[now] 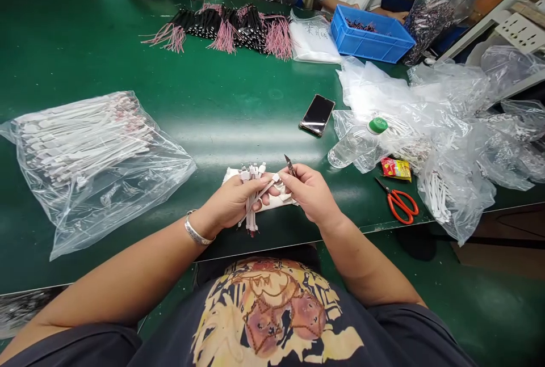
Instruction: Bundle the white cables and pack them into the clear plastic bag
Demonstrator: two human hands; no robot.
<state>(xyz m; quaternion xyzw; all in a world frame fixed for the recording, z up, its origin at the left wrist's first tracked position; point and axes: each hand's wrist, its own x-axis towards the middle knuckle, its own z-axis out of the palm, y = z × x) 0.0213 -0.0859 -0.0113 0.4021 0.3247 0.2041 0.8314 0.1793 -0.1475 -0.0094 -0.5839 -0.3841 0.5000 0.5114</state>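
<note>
My left hand point(235, 198) is closed around a bunch of short white cables point(251, 216), their white connectors standing up past the thumb and thin wire ends hanging below. Opposite it, my right hand point(313, 194) grips a small pointed blade point(289, 164), which looks like a craft knife, its tip aimed up and away from me. The right thumb and finger also meet a single white connector point(276, 177) slanting out of the bunch. Under both hands lies a white cloth or pad point(279, 202), mostly covered.
A clear bag of white cables point(166, 157) lies left. A phone point(317, 114), a bottle point(351, 144), red-handled scissors point(401, 203) and plastic bags point(460, 185) lie right. Black-and-pink cable bundles point(230, 29) and a blue bin point(370, 41) stand farther back, near other people.
</note>
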